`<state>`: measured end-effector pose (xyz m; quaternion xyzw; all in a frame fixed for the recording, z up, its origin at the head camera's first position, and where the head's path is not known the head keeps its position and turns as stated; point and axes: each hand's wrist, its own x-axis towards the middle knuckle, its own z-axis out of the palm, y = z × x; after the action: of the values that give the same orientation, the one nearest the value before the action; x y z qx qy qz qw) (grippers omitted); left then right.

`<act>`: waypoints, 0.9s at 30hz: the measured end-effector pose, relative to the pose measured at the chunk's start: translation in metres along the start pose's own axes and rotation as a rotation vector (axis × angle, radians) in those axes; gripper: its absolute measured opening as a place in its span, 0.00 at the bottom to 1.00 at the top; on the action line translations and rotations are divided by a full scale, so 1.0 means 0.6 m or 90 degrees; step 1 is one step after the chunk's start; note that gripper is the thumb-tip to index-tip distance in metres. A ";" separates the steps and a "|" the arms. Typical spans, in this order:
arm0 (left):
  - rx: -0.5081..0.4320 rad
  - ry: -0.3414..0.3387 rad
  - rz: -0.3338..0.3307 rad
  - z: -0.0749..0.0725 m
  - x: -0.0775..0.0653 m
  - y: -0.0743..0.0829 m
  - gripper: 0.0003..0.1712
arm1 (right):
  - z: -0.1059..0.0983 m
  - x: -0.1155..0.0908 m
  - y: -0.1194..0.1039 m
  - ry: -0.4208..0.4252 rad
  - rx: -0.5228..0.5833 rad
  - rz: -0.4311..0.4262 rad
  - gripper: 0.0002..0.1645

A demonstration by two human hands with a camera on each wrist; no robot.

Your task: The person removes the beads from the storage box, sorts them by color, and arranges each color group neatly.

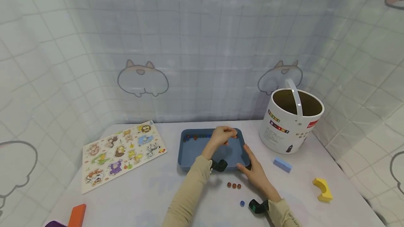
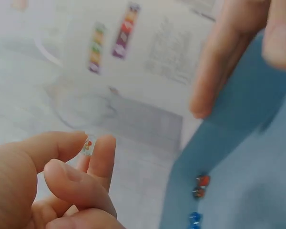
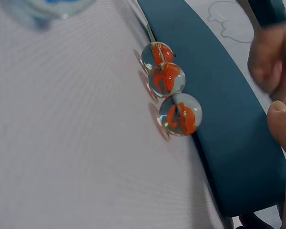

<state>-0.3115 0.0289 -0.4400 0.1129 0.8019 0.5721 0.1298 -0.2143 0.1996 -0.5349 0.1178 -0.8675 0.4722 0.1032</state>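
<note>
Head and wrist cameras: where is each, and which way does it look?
Head: on the person's head, facing forward and down at the blue rectangular tray; beige sleeves, left hand, right hand show.
Left wrist: on that wrist, facing the left hand's clear-and-orange marble and white round bucket; both hands show.
Right wrist: on that wrist, facing the white table and tray; right thumb and a blurred hand, likely the left, show.
Head and right wrist share three orange-swirled glass marbles.

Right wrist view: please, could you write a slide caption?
Three orange marbles lined up near the tray, the right hand at its edge.
</note>
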 end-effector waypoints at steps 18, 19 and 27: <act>0.086 -0.153 0.059 -0.026 -0.150 -0.066 0.09 | -0.005 0.000 0.001 0.008 -0.007 0.001 0.49; 0.086 -0.155 0.056 -0.028 -0.154 -0.068 0.08 | -0.005 0.000 0.000 0.008 -0.008 0.000 0.49; 0.102 -0.142 0.017 -0.026 -0.184 -0.096 0.04 | 0.000 -0.002 -0.001 0.003 -0.009 0.005 0.49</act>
<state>-0.2148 -0.0400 -0.4807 0.1964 0.8242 0.4915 0.2013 -0.2130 0.1994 -0.5345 0.1128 -0.8709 0.4668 0.1041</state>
